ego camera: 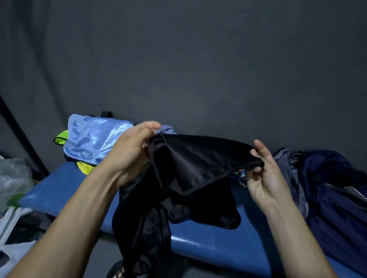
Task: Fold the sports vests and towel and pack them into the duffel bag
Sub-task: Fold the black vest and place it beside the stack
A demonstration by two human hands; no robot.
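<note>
Views: one, head-worn, wide-angle.
Position: above and behind both forearms, at the near edge of the blue surface (214, 243).
Facing: forward and down, toward a dark grey backdrop (206, 53).
Nearness: close; forearms fill the lower frame.
Framing: surface runs left to right, floor at bottom.

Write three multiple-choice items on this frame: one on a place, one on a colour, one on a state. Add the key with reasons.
1. Where does the light blue vest lie?
A. far left of the blue bench
B. on the floor
C. in the right hand

2. What colour is the held vest?
A. yellow
B. black
C. white

3. How is the held vest?
A. folded flat
B. packed away
C. unfolded, hanging between both hands

Key: A, it sits at the bench's far left end; B, its cloth is black; C, left hand and right hand hold its top edge.
</note>
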